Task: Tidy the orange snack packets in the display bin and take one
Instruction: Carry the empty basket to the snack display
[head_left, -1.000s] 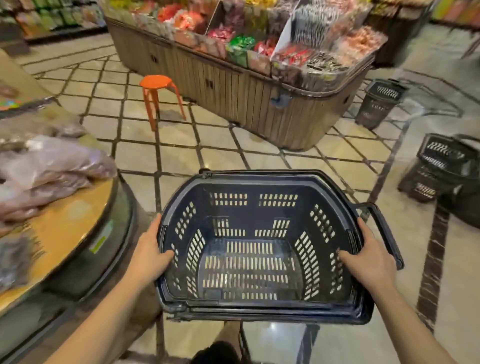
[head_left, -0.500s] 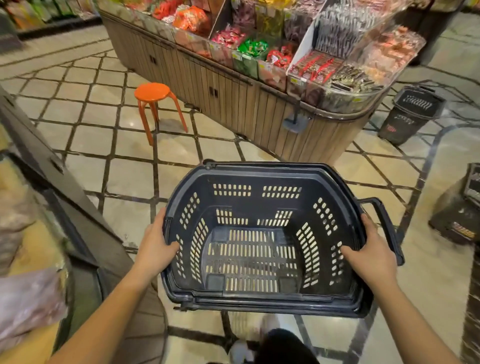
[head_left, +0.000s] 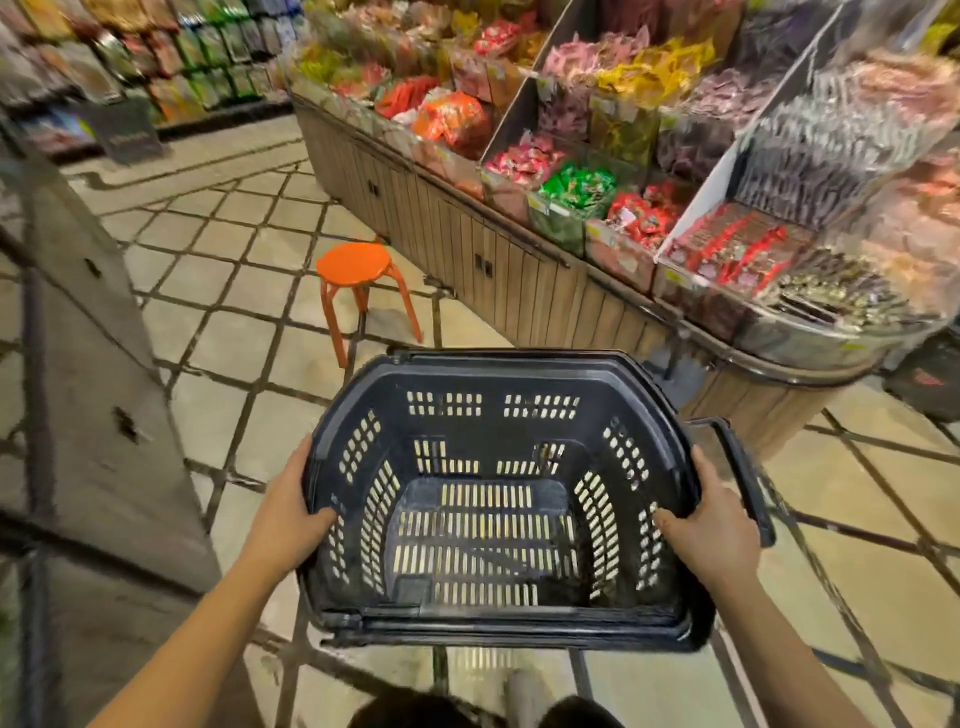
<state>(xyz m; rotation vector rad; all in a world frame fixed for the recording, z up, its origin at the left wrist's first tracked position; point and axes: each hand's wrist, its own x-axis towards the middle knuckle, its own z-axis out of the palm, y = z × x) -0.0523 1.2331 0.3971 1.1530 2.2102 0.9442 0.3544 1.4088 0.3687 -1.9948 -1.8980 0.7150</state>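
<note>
I carry an empty dark plastic shopping basket (head_left: 498, 374) in front of me. My left hand (head_left: 288, 512) grips its left rim with the thumb hooked inside. On the opposite rim my right hand (head_left: 714, 525) grips the same way, beside the folded handle (head_left: 748, 478). Orange snack packets (head_left: 452, 119) are heaped in a bin of the wooden display island (head_left: 524, 280), ahead and to the right, well beyond my hands. Neighbouring bins hold red, green, yellow and pink packets.
An orange stool (head_left: 358, 270) stands on the tiled floor between me and the island. A grey counter side (head_left: 98, 374) runs along my left. Shelves of packets (head_left: 171, 57) line the far left wall. A dark basket (head_left: 924, 379) sits on the floor at right.
The view has swung left and moved closer to the display island; the stool and bins are nearer. Both hands keep their grip on the basket rims.
</note>
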